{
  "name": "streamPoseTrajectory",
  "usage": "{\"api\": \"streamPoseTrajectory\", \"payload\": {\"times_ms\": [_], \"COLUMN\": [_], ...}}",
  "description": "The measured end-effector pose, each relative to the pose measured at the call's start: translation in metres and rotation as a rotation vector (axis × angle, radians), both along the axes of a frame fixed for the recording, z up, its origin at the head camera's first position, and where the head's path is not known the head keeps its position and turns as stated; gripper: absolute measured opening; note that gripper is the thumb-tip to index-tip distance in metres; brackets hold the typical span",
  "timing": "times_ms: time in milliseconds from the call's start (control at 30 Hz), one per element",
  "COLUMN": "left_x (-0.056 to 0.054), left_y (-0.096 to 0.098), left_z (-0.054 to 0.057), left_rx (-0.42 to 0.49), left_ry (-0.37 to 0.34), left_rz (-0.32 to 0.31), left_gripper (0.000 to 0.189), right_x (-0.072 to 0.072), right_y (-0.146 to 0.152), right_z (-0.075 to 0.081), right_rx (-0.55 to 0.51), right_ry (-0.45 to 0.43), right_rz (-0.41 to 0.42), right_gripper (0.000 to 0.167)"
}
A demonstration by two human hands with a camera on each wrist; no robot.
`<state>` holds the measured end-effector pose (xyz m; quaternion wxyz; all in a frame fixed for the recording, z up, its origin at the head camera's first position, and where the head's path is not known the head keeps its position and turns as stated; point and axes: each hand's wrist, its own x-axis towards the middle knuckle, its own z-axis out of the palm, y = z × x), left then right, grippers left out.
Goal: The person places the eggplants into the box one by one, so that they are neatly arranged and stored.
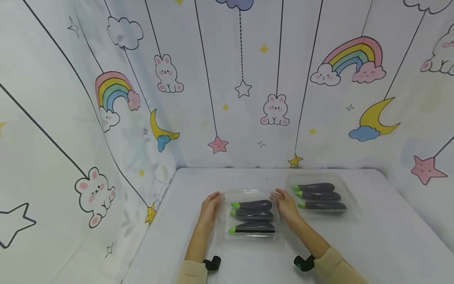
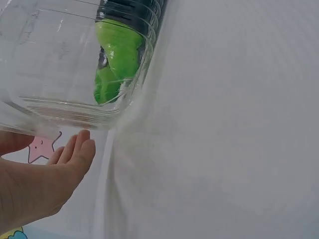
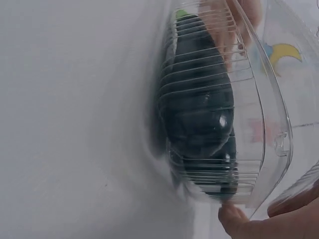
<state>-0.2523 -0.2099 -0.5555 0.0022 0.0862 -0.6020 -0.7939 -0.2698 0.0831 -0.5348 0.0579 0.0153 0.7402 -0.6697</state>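
A clear plastic clamshell box [image 1: 220, 232] sits in the middle of the head view, with three dark eggplants [image 1: 252, 214] inside, their green caps toward the left. At its left side my left hand [image 1: 210, 207] holds the edge; in the left wrist view the thumb is by the rim and the fingers lie fairly straight beside the wall. On the opposite side my right hand [image 1: 288, 207] grips the box edge, thumb and fingertips [image 3: 230, 219] around the rim in the right wrist view. Whether the box rests fully on the table cannot be told.
A second clear box [image 1: 349, 185] with three similar eggplants [image 1: 318, 196] stands at the back right of the white table [image 1: 170, 225]. A patterned curtain [image 1: 244, 134] hangs behind and at the sides. Each wrist carries a small black camera [image 1: 213, 263].
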Motion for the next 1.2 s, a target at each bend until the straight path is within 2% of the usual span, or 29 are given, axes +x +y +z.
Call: {"api": "streamPoseTrajectory", "payload": {"times_ms": [133, 300, 400, 700, 967, 1067, 1200], "left_x": [0.009, 0.022, 0.031, 0.057, 0.082, 0.091, 0.101], "left_y": [-0.004, -0.008, -0.01, -0.011, -0.007, -0.005, -0.004], "left_z": [0.002, 0.004, 0.006, 0.009, 0.006, 0.006, 0.008], "left_rx": [-0.048, -0.109, -0.114, -0.055, -0.11, -0.126, -0.135], "left_ry": [-0.011, -0.028, -0.028, -0.012, -0.023, -0.044, -0.057], "left_rz": [-0.013, -0.082, -0.109, -0.092, -0.088, -0.071, -0.036], "left_gripper": [0.059, 0.059, 0.062, 0.063, 0.06, 0.062, 0.064], "right_x": [0.008, 0.023, 0.032, 0.058, 0.079, 0.086, 0.093], "right_y": [0.0, 0.009, 0.014, 0.028, 0.041, 0.043, 0.046], "right_z": [0.001, 0.003, 0.004, 0.006, 0.006, 0.007, 0.006], "right_rx": [0.041, 0.089, 0.128, 0.126, 0.207, 0.185, 0.104], "right_ry": [0.024, 0.031, 0.044, 0.05, 0.004, -0.004, -0.003], "right_rz": [-0.002, 0.036, 0.061, 0.155, 0.189, 0.193, 0.2], "right_gripper": [0.054, 0.056, 0.057, 0.063, 0.068, 0.069, 0.068]}}
